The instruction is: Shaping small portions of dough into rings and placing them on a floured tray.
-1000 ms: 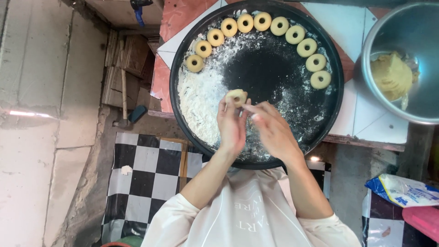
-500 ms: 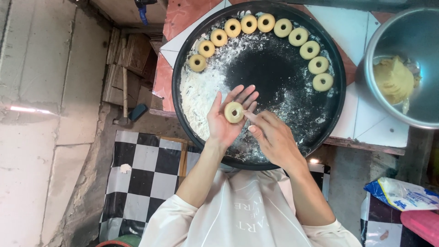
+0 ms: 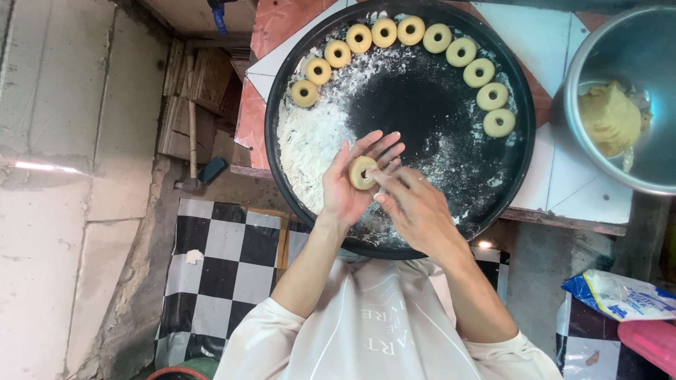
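Observation:
My left hand (image 3: 346, 190) lies palm up over the near part of a round black tray (image 3: 524, 141), with a small round piece of dough (image 3: 362, 172) resting on its palm and fingers. My right hand (image 3: 415, 211) is beside it, a fingertip pressing into the middle of the dough piece. Several ring-shaped dough pieces (image 3: 410, 30) sit in an arc along the far rim of the tray. White flour (image 3: 306, 144) covers the tray's left part.
A metal bowl (image 3: 598, 42) with a lump of yellow dough (image 3: 609, 119) stands right of the tray. A checkered floor mat (image 3: 225, 260) lies below left, a hammer (image 3: 191, 151) by the wall, and a plastic bag (image 3: 620, 295) at lower right.
My left hand has opened flat with the dough piece on the palm. My right fingertip has come onto the dough's middle. Both hands shifted slightly toward me.

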